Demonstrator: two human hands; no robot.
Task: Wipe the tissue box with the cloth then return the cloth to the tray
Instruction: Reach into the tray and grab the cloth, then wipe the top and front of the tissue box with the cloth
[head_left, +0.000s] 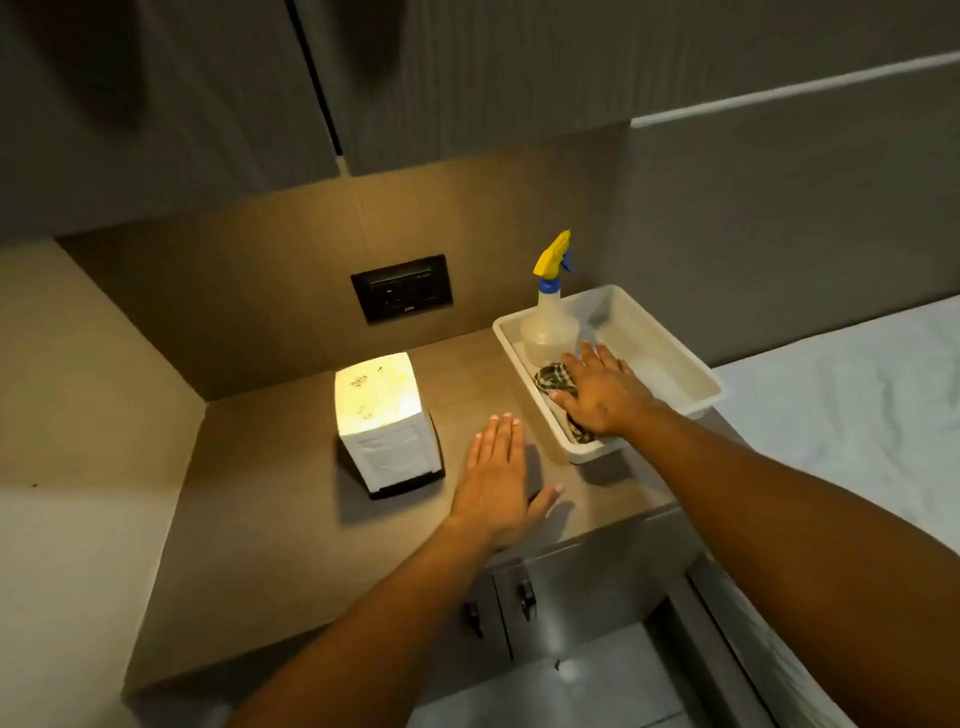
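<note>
A white tissue box (382, 415) stands upright on the brown counter (260, 519), brightly lit on top, with dark specks on its top face. A white tray (670, 358) sits to its right. In the tray lies a dark checked cloth (553, 378). My right hand (605, 389) rests flat on the cloth inside the tray, fingers spread, covering most of it. My left hand (496, 480) hovers flat over the counter just right of the tissue box, fingers together, holding nothing.
A clear spray bottle (550, 317) with a yellow and blue nozzle stands in the tray's far corner. A black socket panel (401, 288) is on the back wall. A white bed (857, 415) lies to the right. Drawer handles (525, 597) sit below the counter edge.
</note>
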